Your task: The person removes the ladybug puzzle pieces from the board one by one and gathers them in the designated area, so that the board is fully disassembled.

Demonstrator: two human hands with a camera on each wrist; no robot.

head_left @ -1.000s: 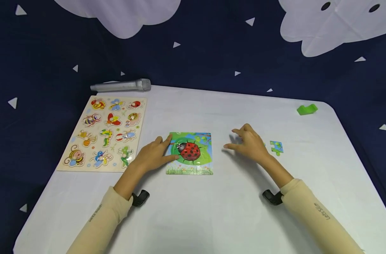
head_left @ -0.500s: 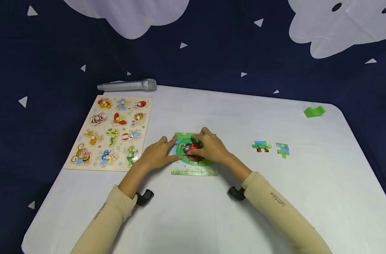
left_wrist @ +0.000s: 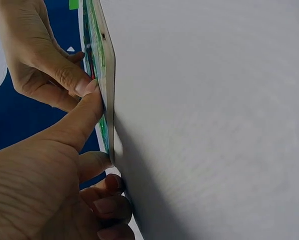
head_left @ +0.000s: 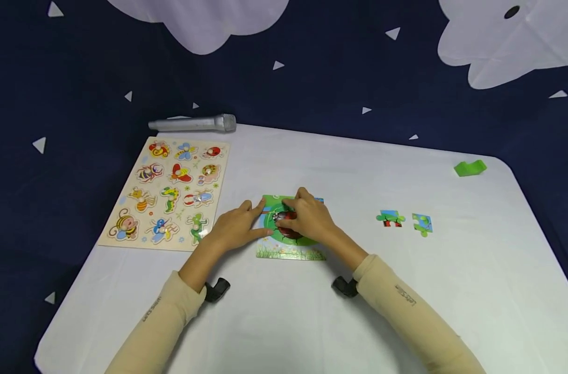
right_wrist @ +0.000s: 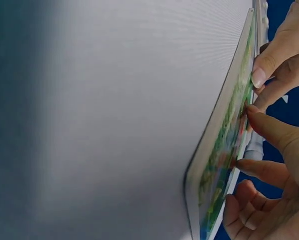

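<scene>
A square ladybug jigsaw puzzle lies on the white table. My left hand rests at its left side, thumb on the picture and index finger at the upper left corner. Over the middle and upper right of the picture is my right hand, which hides part of it. The right wrist view shows the right thumb and index fingertip touching the puzzle's face with a gap between them; no lifted piece is visible. Two loose jigsaw pieces, one red, blue and green and one blue and green, lie to the right.
At the left is a wooden peg board with insect shapes. A silver microphone lies behind it along the back edge. Near the back right corner sits a green block. Dark blue cloth with white shapes hangs behind the table.
My right hand has come left from beside the puzzle onto its face, uncovering the red, blue and green piece. My left hand has stayed on the puzzle. The head view has shifted slightly.
</scene>
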